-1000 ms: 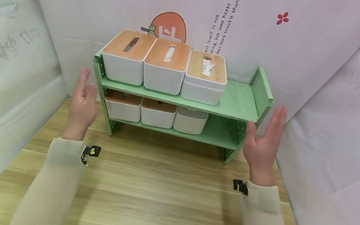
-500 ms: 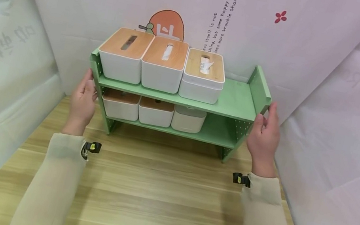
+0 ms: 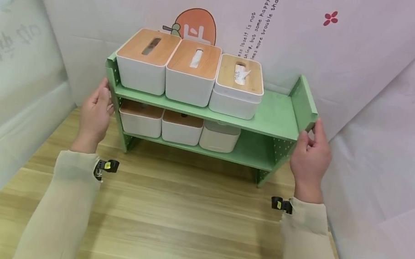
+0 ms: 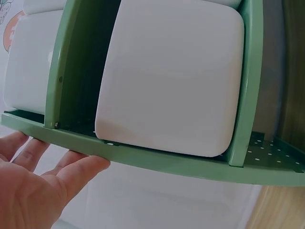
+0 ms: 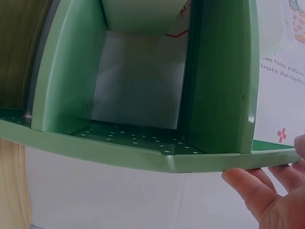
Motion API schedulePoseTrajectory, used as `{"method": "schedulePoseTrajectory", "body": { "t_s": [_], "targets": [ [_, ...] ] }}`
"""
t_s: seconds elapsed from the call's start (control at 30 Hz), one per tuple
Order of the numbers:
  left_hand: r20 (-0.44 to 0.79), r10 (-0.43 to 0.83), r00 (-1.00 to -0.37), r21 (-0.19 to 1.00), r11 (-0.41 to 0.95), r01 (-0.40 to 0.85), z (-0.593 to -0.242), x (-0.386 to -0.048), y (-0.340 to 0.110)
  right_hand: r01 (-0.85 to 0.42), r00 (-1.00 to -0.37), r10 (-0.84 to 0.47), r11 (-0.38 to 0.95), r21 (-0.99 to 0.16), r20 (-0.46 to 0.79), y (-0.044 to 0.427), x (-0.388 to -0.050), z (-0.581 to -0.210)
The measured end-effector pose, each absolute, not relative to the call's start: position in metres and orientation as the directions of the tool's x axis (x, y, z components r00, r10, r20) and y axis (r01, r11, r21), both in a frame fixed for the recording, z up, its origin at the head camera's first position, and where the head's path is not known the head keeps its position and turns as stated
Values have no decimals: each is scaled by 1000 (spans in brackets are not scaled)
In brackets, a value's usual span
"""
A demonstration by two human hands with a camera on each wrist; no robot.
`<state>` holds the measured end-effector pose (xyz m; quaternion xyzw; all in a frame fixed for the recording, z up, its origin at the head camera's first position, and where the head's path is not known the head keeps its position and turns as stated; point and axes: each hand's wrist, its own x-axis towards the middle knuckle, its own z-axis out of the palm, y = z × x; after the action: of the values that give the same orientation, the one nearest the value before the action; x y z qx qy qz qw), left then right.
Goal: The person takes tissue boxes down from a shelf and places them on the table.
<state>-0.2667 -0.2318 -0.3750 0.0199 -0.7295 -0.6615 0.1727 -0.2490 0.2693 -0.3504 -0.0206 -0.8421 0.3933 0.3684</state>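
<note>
Shelf (image 3: 274, 113) stands at twelve o'clock in my head feed, green and two-tiered, on the wood-grain surface (image 3: 182, 227); I read the clock from the person, twelve being straight ahead. At eleven, I have the left grip (image 3: 95, 114) loosely extended, its fingertips touching the outer side of the shelf's left end (image 4: 157, 162) without curling around it. At one, I have the right grip (image 3: 312, 159) much the same, fingers spread and relaxed, tips against the outer side of the right end (image 5: 143, 161). On the top tier I count three white boxes side by side, from eleven round to just past twelve: left box (image 3: 139, 76), middle box (image 3: 187, 89) and right box (image 3: 232, 106), all wood-lidded, with tissue (image 3: 241, 74) showing in the right one's slot. Below them sit two more wood-lidded boxes (image 3: 139, 126) and, just past twelve, a cream box (image 3: 218, 140). Printed cloth (image 3: 289, 42) hangs behind the shelf at twelve.
</note>
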Motion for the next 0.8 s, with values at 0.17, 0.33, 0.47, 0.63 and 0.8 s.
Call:
{"method": "schedulePoseTrajectory", "body": {
  "t_s": [0.17,0.33,0.47,0.63,0.8],
  "targets": [
    [235,-257,-937,969,143,204,-374,-265,-230,-262,-725,321,690,-674,610,268,-249,-350],
    [230,-253,-940,971,123,205,-373,-264,-231,-261,-726,324,687,-678,607,268,-250,-351],
    [215,-245,-945,973,134,187,-371,-261,-231,-260,-727,331,679,-687,602,267,-253,-352],
    [221,-235,-947,972,137,193,-370,-263,-231,-255,-729,342,668,-699,593,268,-253,-352],
    [237,-230,-944,968,138,209,-370,-263,-230,-267,-709,336,686,-677,620,269,-251,-352]
  ]
}}
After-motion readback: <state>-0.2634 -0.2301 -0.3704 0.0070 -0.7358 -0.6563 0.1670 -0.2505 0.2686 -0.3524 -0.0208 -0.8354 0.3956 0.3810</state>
